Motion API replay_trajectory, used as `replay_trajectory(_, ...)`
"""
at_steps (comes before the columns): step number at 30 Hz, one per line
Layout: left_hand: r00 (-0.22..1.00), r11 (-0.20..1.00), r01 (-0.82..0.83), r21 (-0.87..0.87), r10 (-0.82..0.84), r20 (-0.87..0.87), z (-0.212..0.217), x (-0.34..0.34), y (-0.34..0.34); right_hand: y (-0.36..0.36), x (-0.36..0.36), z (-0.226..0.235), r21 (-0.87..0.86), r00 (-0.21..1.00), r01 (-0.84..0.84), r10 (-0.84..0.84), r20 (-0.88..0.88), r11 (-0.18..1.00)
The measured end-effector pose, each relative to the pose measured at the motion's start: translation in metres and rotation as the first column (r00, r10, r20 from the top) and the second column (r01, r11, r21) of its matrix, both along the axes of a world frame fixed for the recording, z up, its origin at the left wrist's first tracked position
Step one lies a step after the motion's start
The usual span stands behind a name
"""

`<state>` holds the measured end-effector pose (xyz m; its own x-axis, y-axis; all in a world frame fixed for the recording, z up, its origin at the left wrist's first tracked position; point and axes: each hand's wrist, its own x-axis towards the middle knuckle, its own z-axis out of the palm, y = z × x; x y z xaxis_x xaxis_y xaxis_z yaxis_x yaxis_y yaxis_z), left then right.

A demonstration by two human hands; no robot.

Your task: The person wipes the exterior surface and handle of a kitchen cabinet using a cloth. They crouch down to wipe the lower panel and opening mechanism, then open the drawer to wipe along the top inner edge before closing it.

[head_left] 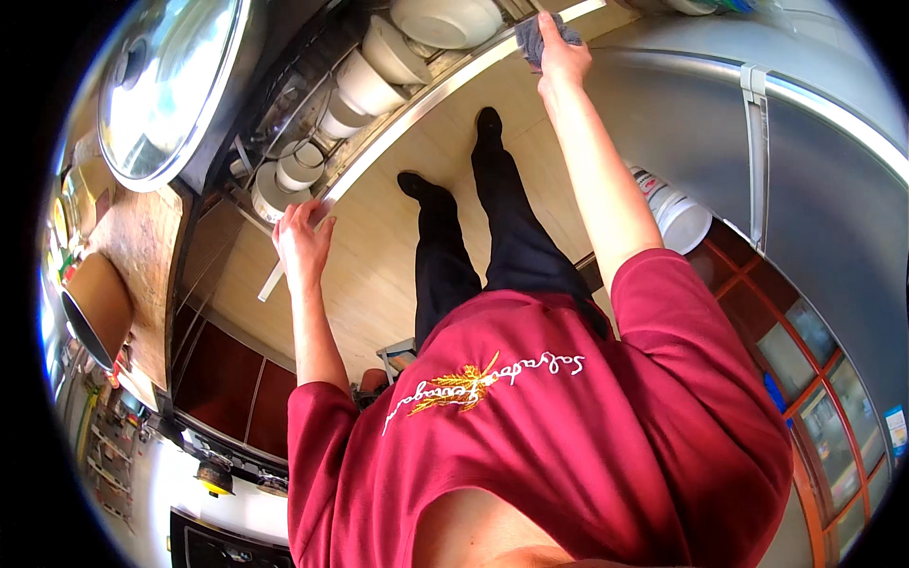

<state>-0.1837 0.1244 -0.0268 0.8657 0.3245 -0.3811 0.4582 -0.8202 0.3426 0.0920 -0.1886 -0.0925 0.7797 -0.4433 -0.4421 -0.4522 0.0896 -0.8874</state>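
A pulled-out drawer holds white bowls (365, 83) and cups (299, 165) on a wire rack. Its pale front edge (417, 112) slants across the view. My left hand (303, 244) grips that edge at the near left end, fingers curled over it beside the cups. At the far right end, my right hand (564, 62) is closed around a bunched dark grey cloth (532, 40), which lies against the edge. The hand hides part of the cloth.
A large glass lid (170, 85) rests above the counter at left, near a brown pot (98, 308) on the wooden worktop (151, 248). On the right are a grey metal appliance door (833, 180), a white bucket (680, 220) and a red-framed glazed panel (822, 417). My feet stand beyond the drawer front.
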Motion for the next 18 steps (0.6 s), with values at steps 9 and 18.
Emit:
replay_trajectory(9, 0.993, 1.000, 0.013, 0.012, -0.011, -0.116, -0.005, 0.016, 0.004, 0.104, -0.134, 0.017, 0.015, 0.948, -0.246, 0.243, -0.206, 0.969)
replay_trajectory(18, 0.979, 0.999, 0.033, 0.044, -0.023, -0.203, 0.003, 0.028, 0.000, -0.028, 0.039, -0.002, 0.150, 0.950, 0.284, -0.299, 0.092, 0.947)
